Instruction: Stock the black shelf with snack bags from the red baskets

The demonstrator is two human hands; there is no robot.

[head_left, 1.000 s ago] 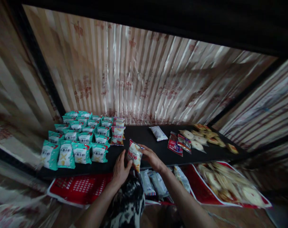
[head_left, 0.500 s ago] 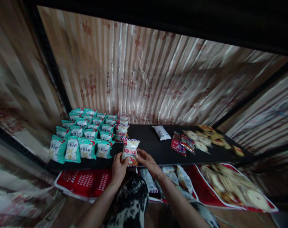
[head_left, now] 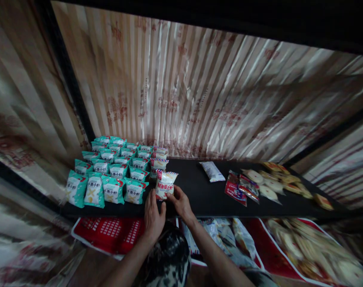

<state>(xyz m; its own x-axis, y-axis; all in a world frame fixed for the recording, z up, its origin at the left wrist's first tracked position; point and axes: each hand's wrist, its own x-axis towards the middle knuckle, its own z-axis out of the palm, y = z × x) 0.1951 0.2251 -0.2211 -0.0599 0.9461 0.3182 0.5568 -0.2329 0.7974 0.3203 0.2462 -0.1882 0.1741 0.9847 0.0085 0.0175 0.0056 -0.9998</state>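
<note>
Moved since the earlier frame: one red-and-white snack bag [head_left: 165, 183], from between both hands at the front edge to an upright position further in on the black shelf [head_left: 205, 197], ahead of two similar bags [head_left: 159, 162] and near the front row of teal bags [head_left: 118, 170]. Left hand [head_left: 155, 214] has its fingers extended beside the bag, thumb spread; contact cannot be told. Right hand [head_left: 182, 205] rests its bent fingers against the bag's lower right side; whether it pinches cannot be told.

Striped sheeting [head_left: 181, 79] backs the shelf under dim light; a dark post [head_left: 68, 75] bounds the left end. Black surface shows rightward from the snack bag to a silver pouch [head_left: 212, 171] lying flat, and along the front edge before the red packets [head_left: 233, 191] and round pale packs [head_left: 268, 192]. Below that edge, red baskets [head_left: 109, 231] sit close to the forearms, limiting room there.
</note>
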